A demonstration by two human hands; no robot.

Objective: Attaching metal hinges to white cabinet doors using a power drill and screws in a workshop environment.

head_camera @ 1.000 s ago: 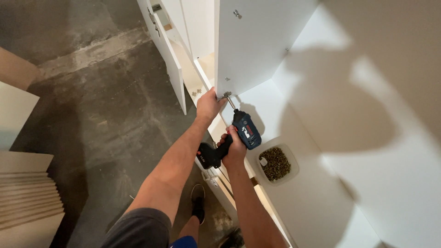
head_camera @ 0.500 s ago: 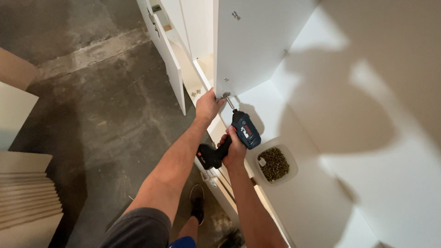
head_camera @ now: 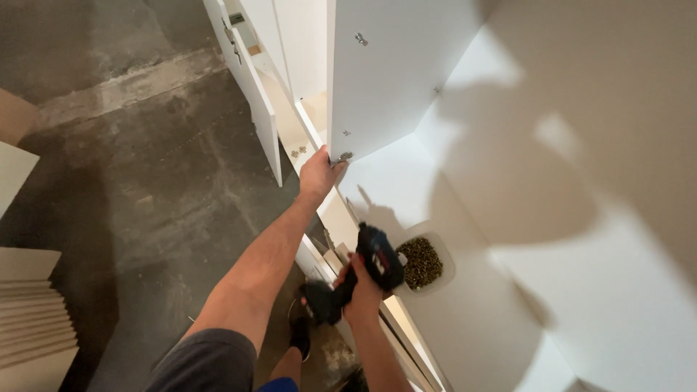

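My left hand point(head_camera: 319, 174) grips the bottom corner of an upright white cabinet panel point(head_camera: 377, 80), right by a small metal bracket point(head_camera: 341, 157). My right hand point(head_camera: 363, 290) is closed around the handle of a dark blue cordless drill point(head_camera: 374, 261), held low and away from the bracket, just left of a white tray of screws point(head_camera: 421, 263). The tray lies on the white cabinet floor panel point(head_camera: 508, 327).
Other white cabinet doors point(head_camera: 254, 101) stand open further back. Bare concrete floor point(head_camera: 131, 167) lies to the left, with a stack of light boards point(head_camera: 33, 319) at the left edge. My foot in a dark shoe point(head_camera: 299, 335) stands below.
My right hand has pulled the drill down and back from the bracket toward the screw tray. My left hand stays on the panel corner.
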